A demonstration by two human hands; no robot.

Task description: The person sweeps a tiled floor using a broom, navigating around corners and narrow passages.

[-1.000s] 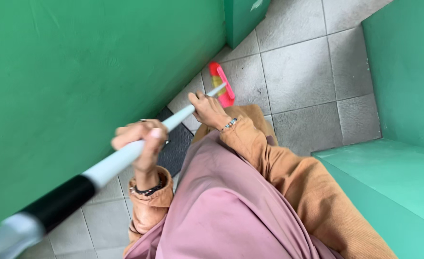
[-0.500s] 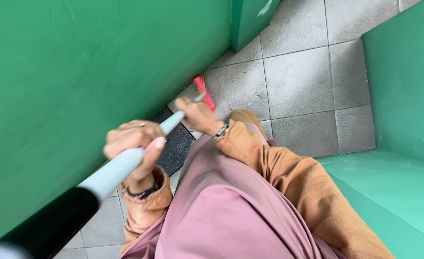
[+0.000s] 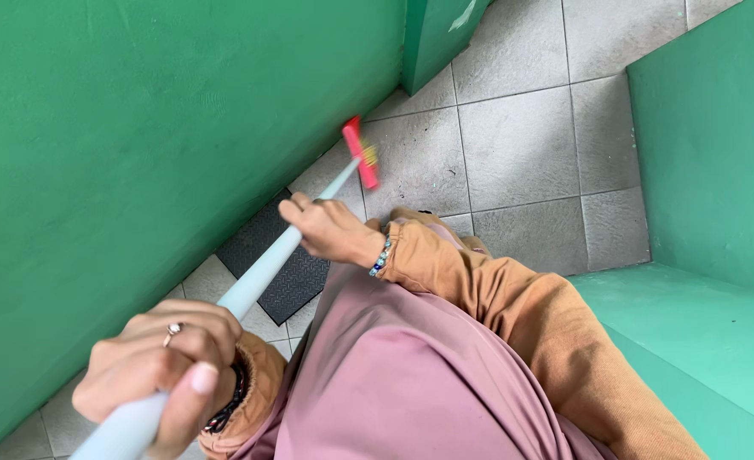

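Two hands sweeping a tiled floor beside a green wall.
Left hand [image 3: 160,366] and right hand [image 3: 330,228] each grip closed around the pale broom handle [image 3: 262,273]; red broom head [image 3: 361,152] rests far along the wall; next stroke likely needs a pull nearward.

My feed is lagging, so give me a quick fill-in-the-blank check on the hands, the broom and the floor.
1. Both hands grip the broom's pale blue ____.
2. The right hand holds it closer to the ____ broom head than the left hand does.
3. The black mat lies against the ____ wall.
4. The left hand wears a ____ on one finger.

Missing words: handle; red; green; ring
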